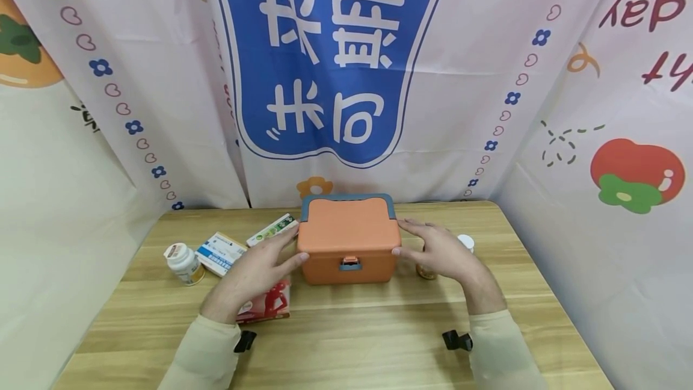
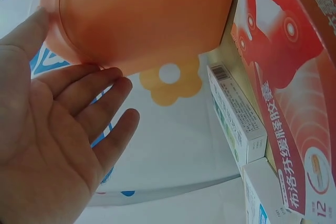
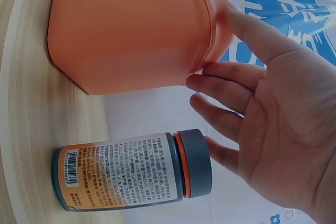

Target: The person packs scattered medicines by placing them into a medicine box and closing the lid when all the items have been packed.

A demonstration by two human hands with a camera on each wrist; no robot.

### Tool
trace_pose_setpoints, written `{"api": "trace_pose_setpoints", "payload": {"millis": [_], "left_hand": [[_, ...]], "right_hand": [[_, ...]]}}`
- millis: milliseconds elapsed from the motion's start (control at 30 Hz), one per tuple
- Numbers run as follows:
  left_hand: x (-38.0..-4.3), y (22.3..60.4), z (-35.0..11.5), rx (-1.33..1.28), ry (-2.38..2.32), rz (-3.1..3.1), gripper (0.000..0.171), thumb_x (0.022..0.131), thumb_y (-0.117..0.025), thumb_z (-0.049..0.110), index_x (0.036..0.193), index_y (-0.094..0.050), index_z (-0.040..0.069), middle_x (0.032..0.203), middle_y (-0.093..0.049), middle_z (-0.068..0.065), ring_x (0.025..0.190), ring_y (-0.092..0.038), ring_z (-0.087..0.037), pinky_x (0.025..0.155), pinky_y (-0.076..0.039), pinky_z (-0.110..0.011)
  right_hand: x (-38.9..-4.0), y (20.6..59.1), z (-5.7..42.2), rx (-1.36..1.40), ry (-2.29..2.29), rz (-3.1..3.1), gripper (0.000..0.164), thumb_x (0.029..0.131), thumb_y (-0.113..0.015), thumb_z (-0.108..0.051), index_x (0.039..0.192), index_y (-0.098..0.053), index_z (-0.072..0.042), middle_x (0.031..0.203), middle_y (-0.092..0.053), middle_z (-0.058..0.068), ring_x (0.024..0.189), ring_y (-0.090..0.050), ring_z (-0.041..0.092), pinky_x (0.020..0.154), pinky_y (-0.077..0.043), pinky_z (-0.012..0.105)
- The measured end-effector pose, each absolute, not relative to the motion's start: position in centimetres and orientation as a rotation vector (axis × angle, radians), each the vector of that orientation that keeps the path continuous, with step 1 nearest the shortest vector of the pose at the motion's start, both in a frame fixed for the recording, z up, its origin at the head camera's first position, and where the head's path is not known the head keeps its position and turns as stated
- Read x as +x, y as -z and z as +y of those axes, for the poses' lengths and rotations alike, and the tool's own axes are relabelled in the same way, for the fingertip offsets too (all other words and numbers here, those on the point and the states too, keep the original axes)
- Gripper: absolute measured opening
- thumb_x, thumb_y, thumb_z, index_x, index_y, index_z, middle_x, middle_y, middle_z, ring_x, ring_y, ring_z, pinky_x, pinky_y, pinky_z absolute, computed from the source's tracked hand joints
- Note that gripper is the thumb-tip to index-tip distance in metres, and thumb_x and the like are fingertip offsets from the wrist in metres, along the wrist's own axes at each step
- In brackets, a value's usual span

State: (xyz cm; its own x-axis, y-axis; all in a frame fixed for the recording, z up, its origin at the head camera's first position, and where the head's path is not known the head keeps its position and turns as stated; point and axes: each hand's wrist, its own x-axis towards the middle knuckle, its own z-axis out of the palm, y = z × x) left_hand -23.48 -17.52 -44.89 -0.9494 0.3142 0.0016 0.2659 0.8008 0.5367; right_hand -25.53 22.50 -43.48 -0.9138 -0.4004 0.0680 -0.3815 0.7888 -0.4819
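Note:
An orange storage box (image 1: 349,227) with a blue-grey handle and a front latch (image 1: 350,263) stands with its lid down at the table's back middle. My left hand (image 1: 257,266) touches its left side near the lid seam, thumb toward the front corner. On the opposite side my right hand (image 1: 445,251) touches the box the same way. In both wrist views the fingers are loosely extended, with the fingertips at the orange wall. A dark-capped bottle (image 3: 121,171) with an orange and white label is below my right hand; in the head view that hand mostly hides it.
Left of the box are a red medicine box (image 1: 275,303), partly behind my left hand, a blue-white carton (image 1: 219,253), a green-white carton (image 1: 273,229) and a white pill bottle (image 1: 185,265). A white cap (image 1: 467,242) shows behind my right hand. Printed cloth walls surround the wooden table (image 1: 357,342).

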Motion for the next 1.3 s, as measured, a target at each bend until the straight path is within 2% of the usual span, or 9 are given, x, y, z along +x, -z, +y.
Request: {"api": "trace_pose_setpoints", "payload": {"millis": [33, 133, 200, 267, 800, 1033, 1100, 1200, 1300], "left_hand": [[-23.48, 44.85, -17.51, 0.467, -0.843, 2.898, 0.085, 0.099, -0.048, 0.075, 0.168, -0.026, 0.031, 0.174, -0.032, 0.000, 0.158, -0.039, -0.037, 0.123, -0.036, -0.069], [-23.53, 44.75, -17.44, 0.475, -0.842, 2.901, 0.086, 0.099, -0.052, 0.073, 0.168, -0.029, 0.025, 0.173, -0.036, -0.004, 0.157, -0.040, -0.038, 0.122, -0.038, -0.068], [-23.58, 44.75, -17.40, 0.475, -0.839, 2.905, 0.087, 0.099, -0.053, 0.072, 0.168, -0.030, 0.023, 0.172, -0.037, -0.005, 0.156, -0.041, -0.038, 0.122, -0.038, -0.068], [-23.61, 44.75, -17.39, 0.477, -0.835, 2.909, 0.087, 0.099, -0.053, 0.072, 0.167, -0.031, 0.022, 0.172, -0.038, -0.005, 0.156, -0.041, -0.038, 0.122, -0.038, -0.068], [-23.48, 44.62, -17.34, 0.427, -0.989, 2.838, 0.086, 0.099, -0.043, 0.079, 0.169, -0.016, 0.037, 0.175, -0.031, -0.002, 0.159, -0.037, -0.037, 0.124, -0.035, -0.069], [-23.39, 44.57, -17.56, 0.492, -1.041, 2.841, 0.079, 0.104, -0.043, 0.071, 0.169, -0.017, 0.036, 0.175, -0.029, 0.002, 0.159, -0.037, -0.035, 0.124, -0.036, -0.067], [-23.43, 44.58, -17.66, 0.522, -1.037, 2.860, 0.077, 0.105, -0.043, 0.068, 0.169, -0.019, 0.033, 0.175, -0.030, 0.002, 0.158, -0.038, -0.034, 0.124, -0.037, -0.065], [-23.51, 44.54, -17.76, 0.554, -1.030, 2.892, 0.075, 0.106, -0.041, 0.067, 0.169, -0.020, 0.032, 0.174, -0.033, 0.003, 0.157, -0.041, -0.033, 0.124, -0.039, -0.063], [-23.63, 44.49, -17.76, 0.560, -1.037, 2.919, 0.074, 0.105, -0.040, 0.068, 0.169, -0.022, 0.034, 0.172, -0.035, 0.004, 0.156, -0.042, -0.032, 0.123, -0.040, -0.062]], "right_hand": [[-25.57, 43.48, 22.50, -0.651, 0.795, 2.933, 0.080, 0.093, -0.066, -0.070, 0.158, -0.050, -0.026, 0.161, -0.054, 0.004, 0.145, -0.057, 0.030, 0.121, -0.045, 0.057], [-25.69, 43.52, 22.50, -0.675, 0.854, 2.905, 0.077, 0.094, -0.070, -0.065, 0.157, -0.052, -0.024, 0.158, -0.057, 0.003, 0.086, -0.073, 0.015, 0.117, -0.051, 0.051], [-25.70, 43.53, 22.50, -0.681, 0.874, 2.888, 0.076, 0.094, -0.070, -0.063, 0.156, -0.052, -0.023, 0.157, -0.058, 0.002, 0.054, -0.049, 0.006, 0.112, -0.053, 0.049], [-25.70, 43.55, 22.50, -0.682, 0.875, 2.877, 0.076, 0.095, -0.068, -0.064, 0.157, -0.051, -0.023, 0.157, -0.058, 0.002, 0.044, -0.024, 0.004, 0.111, -0.054, 0.049], [-25.71, 43.53, 22.48, -0.618, 0.980, 2.873, 0.074, 0.097, -0.060, -0.070, 0.159, -0.047, -0.033, 0.160, -0.056, 0.000, 0.040, -0.023, 0.004, 0.103, -0.054, 0.043], [-25.93, 43.63, 22.77, -0.627, 1.029, 2.844, 0.072, 0.096, -0.066, -0.064, 0.160, -0.043, -0.040, 0.161, -0.054, -0.002, 0.037, -0.030, 0.005, 0.072, -0.055, 0.031], [-26.02, 43.67, 22.87, -0.644, 1.034, 2.854, 0.070, 0.097, -0.066, -0.059, 0.160, -0.044, -0.037, 0.161, -0.054, -0.003, 0.042, -0.031, 0.008, 0.082, -0.056, 0.033], [-26.16, 43.71, 22.94, -0.672, 1.038, 2.884, 0.067, 0.099, -0.066, -0.053, 0.159, -0.047, -0.032, 0.161, -0.053, -0.006, 0.071, -0.066, 0.015, 0.105, -0.057, 0.044], [-26.32, 43.70, 22.97, -0.678, 1.043, 2.913, 0.062, 0.101, -0.065, -0.049, 0.158, -0.050, -0.030, 0.158, -0.057, -0.005, 0.098, -0.070, 0.020, 0.113, -0.053, 0.050]]}}
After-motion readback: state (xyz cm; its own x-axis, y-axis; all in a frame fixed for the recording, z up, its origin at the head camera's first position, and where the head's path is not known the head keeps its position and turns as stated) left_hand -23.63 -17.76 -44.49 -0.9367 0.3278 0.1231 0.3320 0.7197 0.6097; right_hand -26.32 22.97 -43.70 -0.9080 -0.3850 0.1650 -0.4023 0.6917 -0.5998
